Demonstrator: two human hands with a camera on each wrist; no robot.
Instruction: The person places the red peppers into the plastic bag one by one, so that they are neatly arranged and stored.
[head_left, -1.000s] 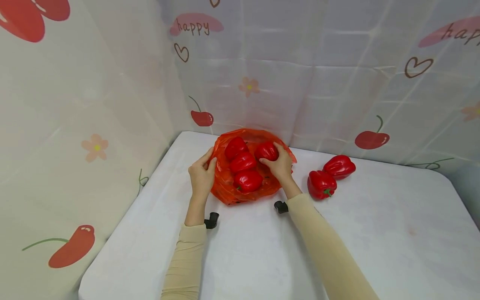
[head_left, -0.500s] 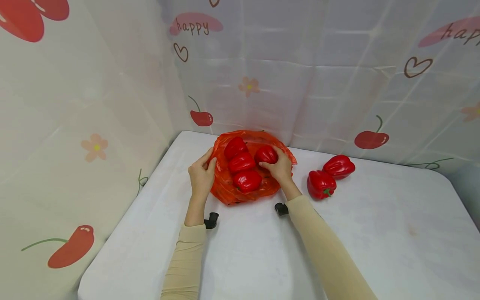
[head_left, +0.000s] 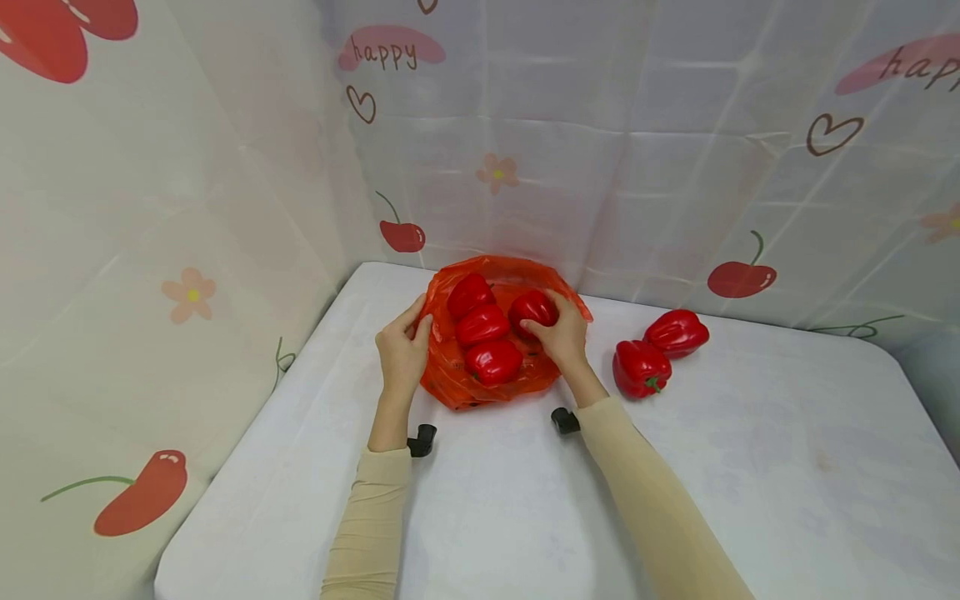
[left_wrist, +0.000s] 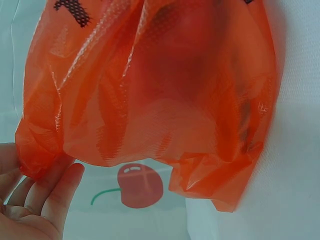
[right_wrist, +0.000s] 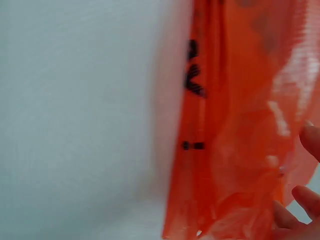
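Note:
An orange-red plastic bag point(head_left: 450, 379) stands on the table with its mouth spread wide. Inside lie three red bell peppers point(head_left: 482, 325) in a row on the left. My left hand point(head_left: 405, 346) pinches the bag's left rim between thumb and fingers; the left wrist view shows the bag's edge point(left_wrist: 37, 162) at those fingers. At the right of the mouth, my right hand point(head_left: 564, 333) grips another red bell pepper point(head_left: 529, 307), thumb in front and fingers behind. In the right wrist view the bag's printed side hides this pepper, and only fingertips point(right_wrist: 307, 200) show at the right edge.
Two more red bell peppers, one with a green stem point(head_left: 642, 368) and one behind it point(head_left: 677, 333), lie against each other right of the bag. The white table point(head_left: 787, 467) meets a printed curtain point(head_left: 637, 167) at the back and left.
The bell pepper in my right hand has sunk slightly into the bag. The bag's back rim dipped and came up again. My left hand has stayed at the rim.

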